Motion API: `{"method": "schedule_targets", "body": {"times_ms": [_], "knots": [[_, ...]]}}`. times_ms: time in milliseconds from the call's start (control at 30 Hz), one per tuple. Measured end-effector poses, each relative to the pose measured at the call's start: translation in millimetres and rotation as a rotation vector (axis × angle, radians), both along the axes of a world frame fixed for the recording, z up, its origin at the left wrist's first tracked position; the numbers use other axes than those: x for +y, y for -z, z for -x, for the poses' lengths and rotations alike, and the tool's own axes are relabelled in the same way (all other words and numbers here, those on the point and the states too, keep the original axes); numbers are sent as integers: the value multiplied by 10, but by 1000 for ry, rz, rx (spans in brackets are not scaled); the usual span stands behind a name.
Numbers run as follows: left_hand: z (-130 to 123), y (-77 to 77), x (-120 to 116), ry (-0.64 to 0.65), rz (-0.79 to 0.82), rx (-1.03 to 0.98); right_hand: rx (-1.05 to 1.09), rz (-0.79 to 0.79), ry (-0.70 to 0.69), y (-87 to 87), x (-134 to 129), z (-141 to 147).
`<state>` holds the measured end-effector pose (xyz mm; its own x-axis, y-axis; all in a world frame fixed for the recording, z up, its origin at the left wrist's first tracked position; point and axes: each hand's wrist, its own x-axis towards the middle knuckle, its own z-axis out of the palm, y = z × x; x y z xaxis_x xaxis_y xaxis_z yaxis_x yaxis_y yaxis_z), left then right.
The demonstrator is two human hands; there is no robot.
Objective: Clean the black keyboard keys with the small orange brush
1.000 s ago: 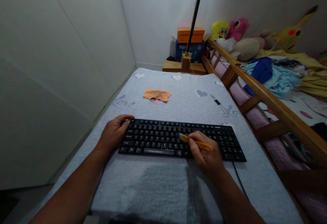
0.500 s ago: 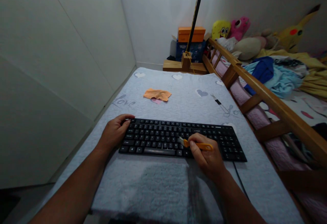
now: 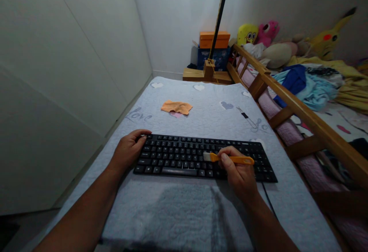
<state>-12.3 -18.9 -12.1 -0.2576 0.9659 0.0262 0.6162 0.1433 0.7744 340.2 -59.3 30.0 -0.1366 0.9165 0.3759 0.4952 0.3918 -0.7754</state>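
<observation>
A black computer keyboard (image 3: 178, 156) lies flat on the light blue quilted cover. My left hand (image 3: 129, 148) grips its left end, the thumb on top near the upper corner and the other fingers partly hidden around the edge. In my right hand (image 3: 237, 167) is a small brush (image 3: 243, 160) with an orange handle, pinched between thumb and fingers. The pale bristles point left and are at the keys right of the keyboard's middle. The right hand hides some of the keys beneath it.
Beyond the keyboard lies an orange cloth (image 3: 176, 107). A thin tool with a black grip (image 3: 244, 115) rests at the far right of the cover. A wooden bed rail (image 3: 310, 123) runs along the right side; a pale wall panel (image 3: 71, 91) stands left. The keyboard's cable (image 3: 268, 198) trails toward me.
My right hand has moved a little right and slightly up with the brush, whose handle now lies more level. The left hand stays on the keyboard's end.
</observation>
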Motion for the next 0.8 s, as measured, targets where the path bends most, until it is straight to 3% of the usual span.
{"method": "schedule_targets", "body": {"times_ms": [333,533,800], "knots": [[-6,-24,-1,5,-13,7,-129,-163,-50,44,47,152],[-30,-49,-11,-12,-24,11,-128,-130,-121,50,30,152],[-16,-22,-7,2,-7,2,-148,-158,-107,25,36,174]]}}
